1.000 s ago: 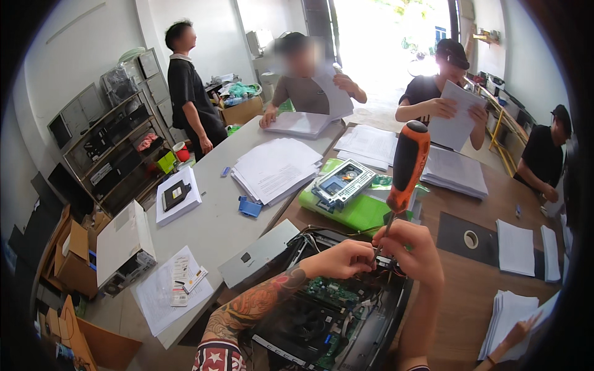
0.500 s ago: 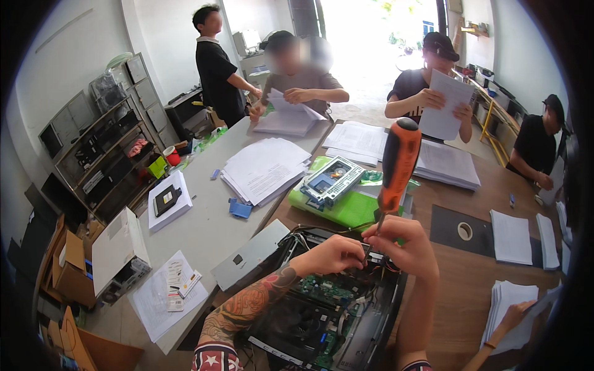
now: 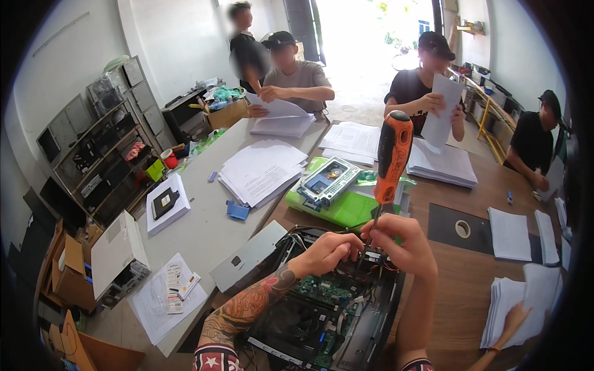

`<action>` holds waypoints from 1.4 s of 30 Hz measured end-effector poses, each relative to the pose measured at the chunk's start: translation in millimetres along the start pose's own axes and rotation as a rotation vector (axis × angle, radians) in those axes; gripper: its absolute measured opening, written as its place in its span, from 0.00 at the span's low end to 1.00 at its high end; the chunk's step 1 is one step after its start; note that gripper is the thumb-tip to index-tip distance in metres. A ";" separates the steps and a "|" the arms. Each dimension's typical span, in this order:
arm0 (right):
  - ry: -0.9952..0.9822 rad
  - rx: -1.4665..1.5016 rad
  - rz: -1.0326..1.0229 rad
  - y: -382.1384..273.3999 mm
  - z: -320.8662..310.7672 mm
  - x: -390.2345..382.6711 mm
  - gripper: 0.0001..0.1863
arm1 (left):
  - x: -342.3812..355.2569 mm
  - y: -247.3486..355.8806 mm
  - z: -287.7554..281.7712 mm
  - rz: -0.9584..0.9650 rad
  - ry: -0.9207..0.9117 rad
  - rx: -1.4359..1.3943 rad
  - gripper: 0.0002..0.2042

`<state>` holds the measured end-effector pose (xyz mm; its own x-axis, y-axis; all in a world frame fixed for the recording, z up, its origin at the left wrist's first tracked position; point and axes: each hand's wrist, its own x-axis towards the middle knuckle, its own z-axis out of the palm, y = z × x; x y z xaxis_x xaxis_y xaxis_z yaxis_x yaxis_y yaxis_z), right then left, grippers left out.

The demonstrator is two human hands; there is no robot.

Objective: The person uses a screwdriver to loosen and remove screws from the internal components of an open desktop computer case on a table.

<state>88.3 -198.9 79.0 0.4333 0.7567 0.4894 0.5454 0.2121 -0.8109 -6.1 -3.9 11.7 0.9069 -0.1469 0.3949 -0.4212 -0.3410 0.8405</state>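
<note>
My right hand [image 3: 399, 244] pinches the metal shaft of an upright screwdriver with an orange and black handle [image 3: 393, 161] above an open black computer case [image 3: 309, 324] with green boards, a fan and wires. My left hand [image 3: 331, 250], fingers curled, is just left of the shaft inside the case's far part; whatever is at its fingertips is hidden. A silver side panel [image 3: 238, 263] lies left of the case. Beyond it a silver drive cage [image 3: 329, 180] rests on a green package [image 3: 303, 204].
Co-workers [image 3: 291, 80] [image 3: 421, 86] [image 3: 532, 145] handle papers around two tables; another stands behind [image 3: 244, 49]. Paper stacks [image 3: 263, 173], a tape roll [image 3: 462, 229] and a pale computer [image 3: 114, 256] lie about. A co-worker's hand [image 3: 513, 321] holds paper at lower right. Shelving [image 3: 102, 154] lines the left wall.
The standing person has moved right behind the seated co-worker, who has shifted the sheets. My left fingers have shifted slightly at the screwdriver; my right hand still grips it. The view has shifted slightly.
</note>
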 end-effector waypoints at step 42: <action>0.093 0.022 -0.026 11.2 2.5 -2.3 0.12 | -1.3 -18.7 0.5 -0.011 0.033 0.311 0.08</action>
<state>91.7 -196.8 68.0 0.4844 0.6903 0.5374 0.5416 0.2457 -0.8039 0.7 2.2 -4.7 0.9084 -0.1133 0.4024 -0.3831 -0.6109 0.6929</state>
